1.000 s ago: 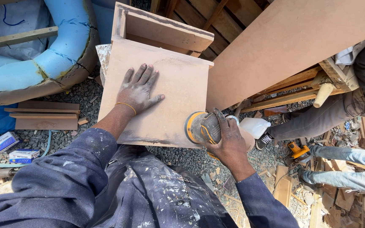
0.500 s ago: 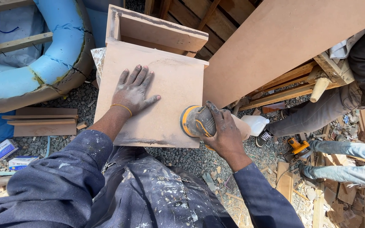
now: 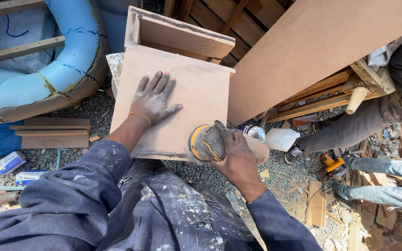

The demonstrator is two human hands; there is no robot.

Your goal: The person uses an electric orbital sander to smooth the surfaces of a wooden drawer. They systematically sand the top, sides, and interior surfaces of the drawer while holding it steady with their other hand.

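Observation:
A tan fibreboard box (image 3: 196, 88) stands before me, its broad top face dusty. My left hand (image 3: 154, 100) lies flat on that face, fingers spread, an orange band at the wrist. My right hand (image 3: 233, 153) grips a grey and orange power sander (image 3: 205, 143) that rests on the near right corner of the box's top panel. An open compartment of the box (image 3: 182, 35) shows at the far side.
A large fibreboard sheet (image 3: 322, 46) leans at the right. A blue foam-covered frame (image 3: 66, 65) sits at the left. Another person's legs (image 3: 350, 125) are at the right, near a white jug (image 3: 280, 139) and a yellow tool (image 3: 333, 163). Wood offcuts (image 3: 54, 132) lie on gravel.
The sander in my right hand has slid left onto the panel's near right corner. My left hand stays flat on the panel.

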